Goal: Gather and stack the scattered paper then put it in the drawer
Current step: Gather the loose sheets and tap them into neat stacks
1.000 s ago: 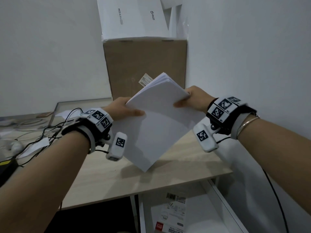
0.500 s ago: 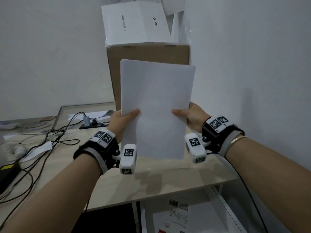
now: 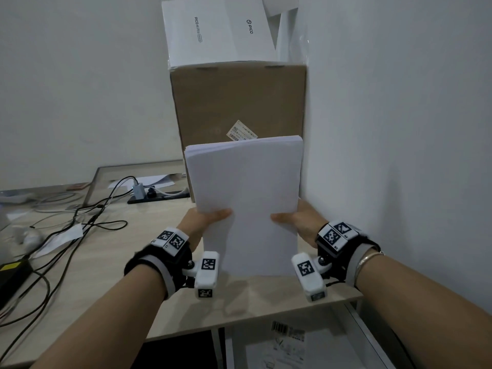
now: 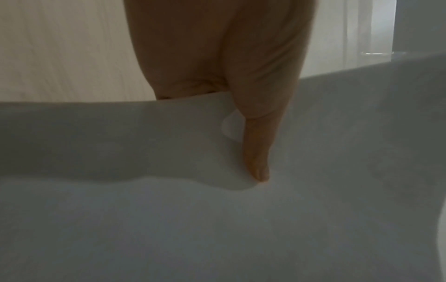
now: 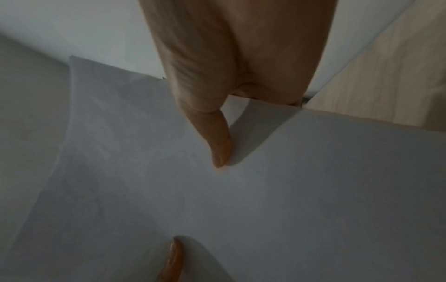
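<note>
One paper stack (image 3: pixel 247 198), upright over table (image 3: pixel 106 265). Our left hand (image 3: pixel 205 222) and right hand (image 3: pixel 298 222) both pinch it, thumbs in front, fingers hidden behind.

Both forearms reach forward from the lower corners of the head view, roughly level with each other — palms turned inward, facing one another. The left hand (image 3: pixel 203 221) pinches the left edge of the paper stack (image 3: pixel 247 206), its thumb lying flat across the front sheet and the other fingers hidden behind. The right hand (image 3: pixel 300 222) mirrors it on the right edge — thumb pressed on the front. Each wrist wears a dark strap carrying white marker blocks. A thin bracelet circles the right wrist.
</note>
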